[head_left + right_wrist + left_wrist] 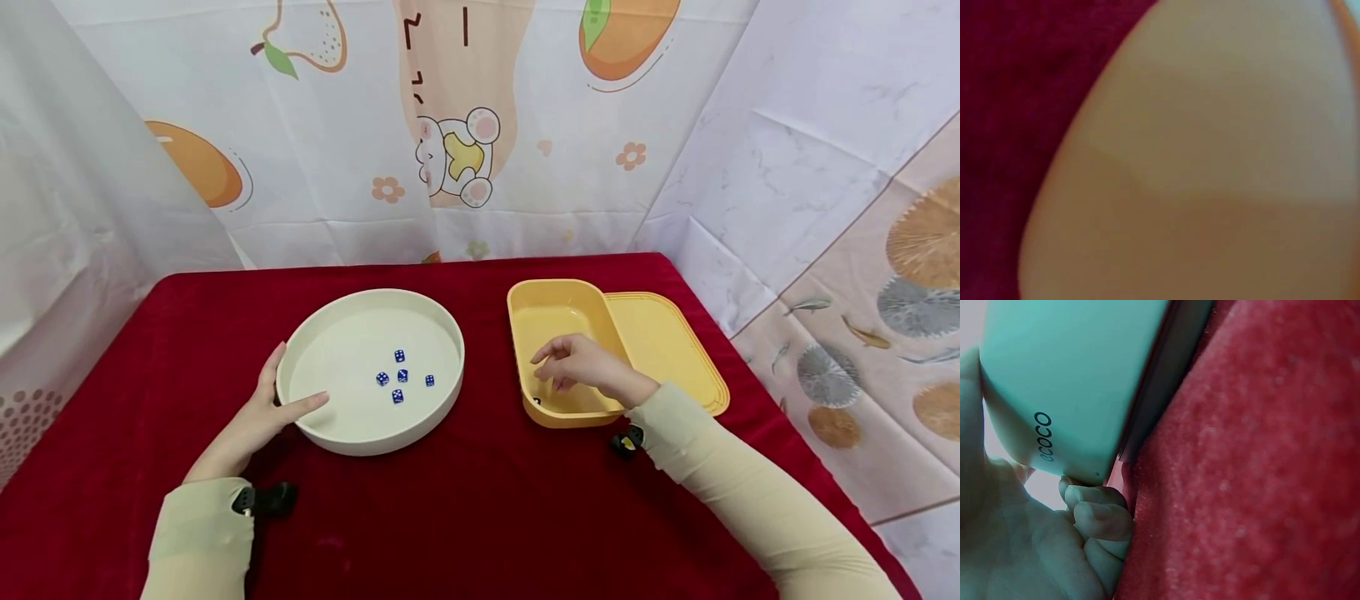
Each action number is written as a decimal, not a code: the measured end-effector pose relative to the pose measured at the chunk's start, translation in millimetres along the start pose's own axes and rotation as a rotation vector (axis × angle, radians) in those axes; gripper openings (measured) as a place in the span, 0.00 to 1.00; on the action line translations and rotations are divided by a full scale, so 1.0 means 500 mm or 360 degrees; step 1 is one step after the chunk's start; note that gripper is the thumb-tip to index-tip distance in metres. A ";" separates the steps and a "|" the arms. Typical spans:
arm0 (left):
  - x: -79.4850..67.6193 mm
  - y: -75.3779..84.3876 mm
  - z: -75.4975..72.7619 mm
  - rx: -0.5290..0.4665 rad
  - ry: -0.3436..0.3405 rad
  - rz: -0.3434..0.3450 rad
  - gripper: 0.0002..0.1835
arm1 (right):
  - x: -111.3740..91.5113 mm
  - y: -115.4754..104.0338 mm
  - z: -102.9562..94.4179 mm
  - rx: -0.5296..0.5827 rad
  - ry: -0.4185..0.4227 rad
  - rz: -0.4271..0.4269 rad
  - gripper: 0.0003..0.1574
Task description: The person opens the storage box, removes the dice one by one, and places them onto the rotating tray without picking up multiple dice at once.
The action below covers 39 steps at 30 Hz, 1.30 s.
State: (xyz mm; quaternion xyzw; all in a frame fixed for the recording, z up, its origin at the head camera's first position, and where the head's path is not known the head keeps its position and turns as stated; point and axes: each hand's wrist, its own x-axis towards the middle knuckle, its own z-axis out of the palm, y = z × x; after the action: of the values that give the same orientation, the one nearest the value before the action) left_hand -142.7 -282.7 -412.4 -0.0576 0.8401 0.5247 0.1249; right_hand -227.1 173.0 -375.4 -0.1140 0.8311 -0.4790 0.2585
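Several blue dice (398,377) with white pips lie in a round white tray (330,333). My left hand (258,421) grips this tray's left side, thumb over the rim and fingers outside. In the left wrist view, curled fingers (1102,519) touch the lower edge of the tray wall (1079,381), which bears dark lettering. Inside the yellow box (551,292), my right hand (581,362) hangs with loosely bent fingers and nothing visible in them. A small dark thing (536,402), perhaps a die, lies near the box's front left corner. The right wrist view shows only the blurred box wall (1210,137) and cloth.
A flat yellow lid (663,342) lies against the box's right side. Red cloth (450,517) covers the table. Behind it hangs a white printed curtain (322,158), and another patterned curtain (810,183) hangs at the right.
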 end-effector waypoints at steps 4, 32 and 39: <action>-0.001 0.001 0.000 -0.0002 0.0002 -0.0001 0.62 | 0.003 0.008 0.004 -0.0068 -0.0102 -0.0002 0.18; 0.000 0.000 0.000 -0.0009 0.0007 0.0000 0.62 | 0.012 0.035 0.019 -0.0267 -0.0361 -0.0025 0.16; 0.002 -0.002 0.001 -0.0004 0.0008 0.0001 0.61 | 0.012 0.039 0.019 -0.0270 -0.0329 -0.0009 0.13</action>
State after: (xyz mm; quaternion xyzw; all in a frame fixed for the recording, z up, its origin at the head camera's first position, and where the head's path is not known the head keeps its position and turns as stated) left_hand -143.5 -282.7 -413.7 -0.0590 0.8398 0.5257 0.1225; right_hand -226.1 173.5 -397.7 -0.1867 0.8372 -0.3935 0.3308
